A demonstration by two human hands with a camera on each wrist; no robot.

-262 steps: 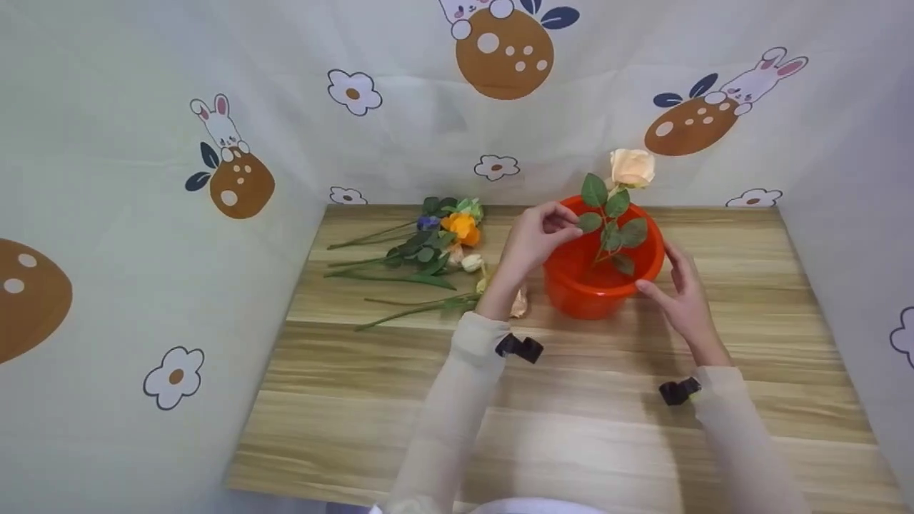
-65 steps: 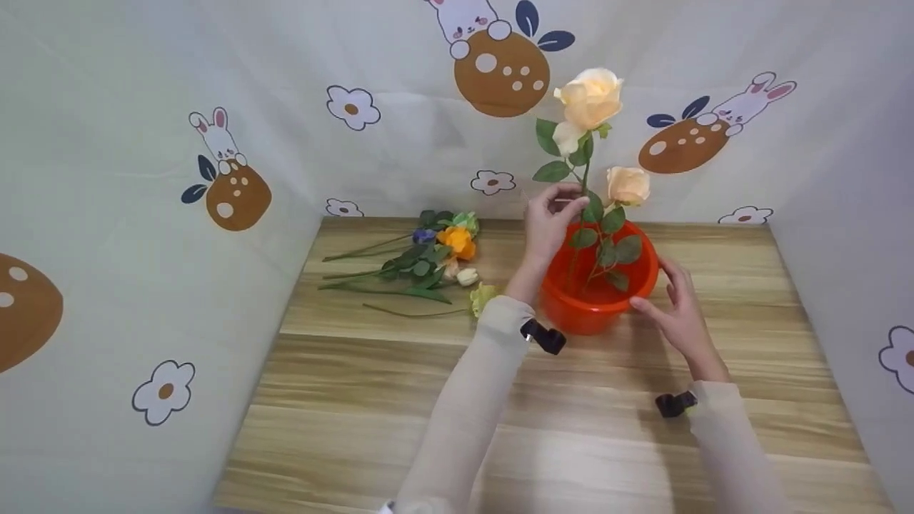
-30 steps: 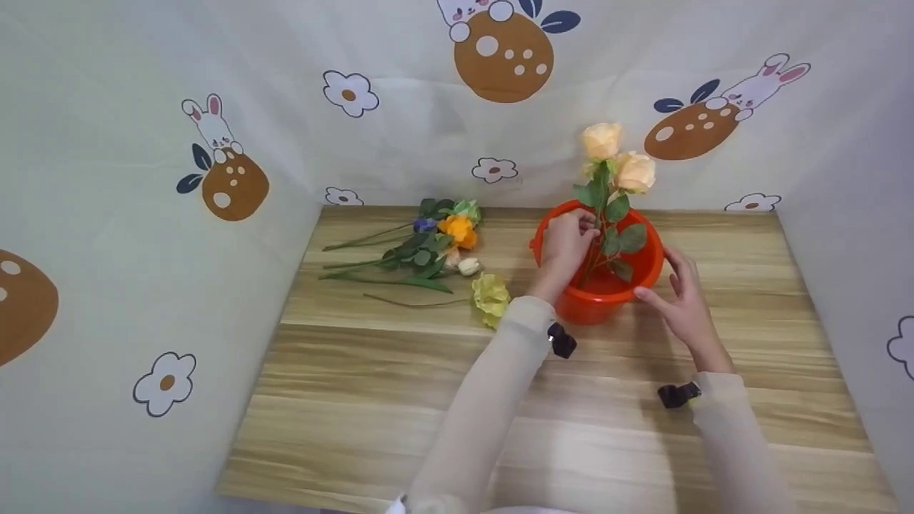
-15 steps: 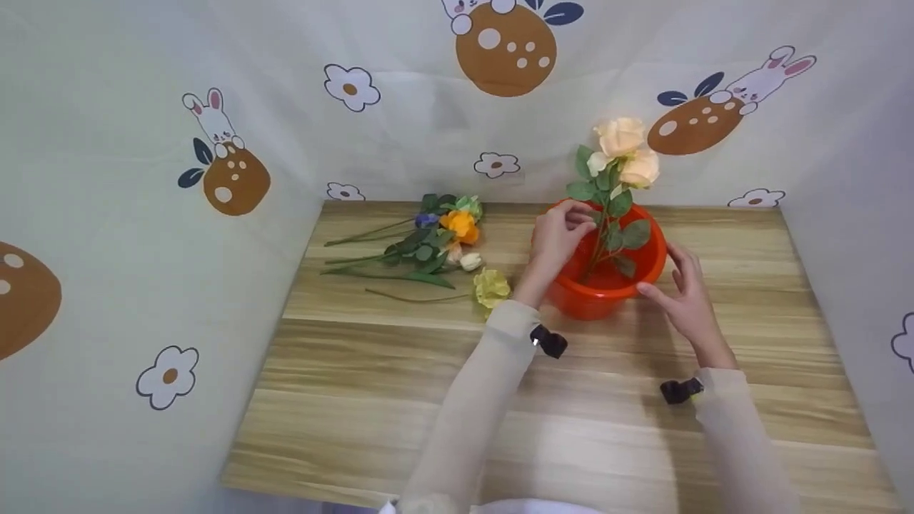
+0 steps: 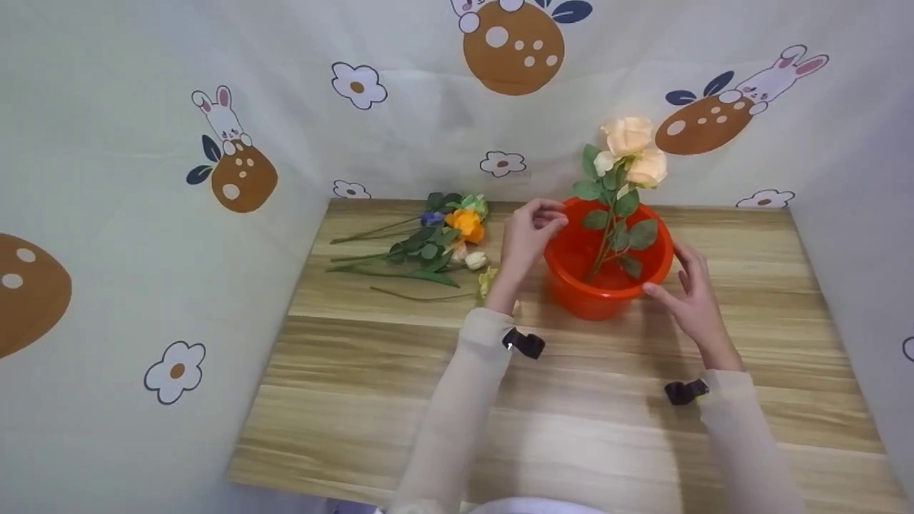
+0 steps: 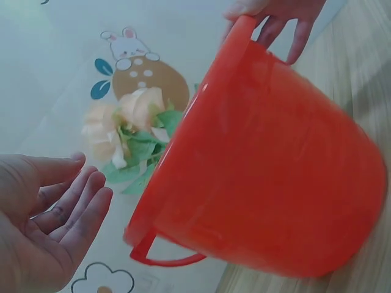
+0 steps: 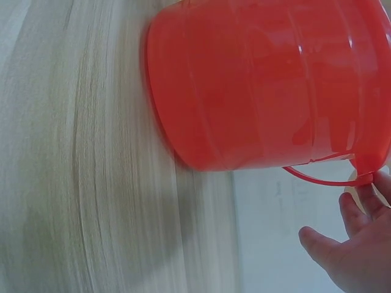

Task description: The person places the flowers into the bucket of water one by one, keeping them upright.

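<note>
An orange-red plastic bucket (image 5: 596, 303) stands upright on the table, with two peach roses (image 5: 628, 135) leaning inside it. Their leafy stems (image 5: 607, 235) reach down to the bottom, and the blooms rise above the far rim. My left hand (image 5: 528, 239) hovers just off the left rim, its fingers loosely bent; in the left wrist view that hand (image 6: 52, 213) holds nothing. On the other side, my right hand (image 5: 696, 300) grips the rim between thumb and fingers. The right wrist view has the right-hand fingers (image 7: 360, 213) at the handle joint.
Left of the bucket lie several loose flowers, with an orange bloom (image 5: 465, 225), a white tulip (image 5: 475, 260) and dark green leaves. A yellow-green flower (image 5: 487, 282) is partly hidden by the left forearm. Patterned cloth (image 5: 428, 121) hangs behind the wooden table (image 5: 357, 400).
A second peach rose has been lowered into the bucket beside the first. My left hand has let go of it and drawn back left. The right hand has stayed at the rim.
</note>
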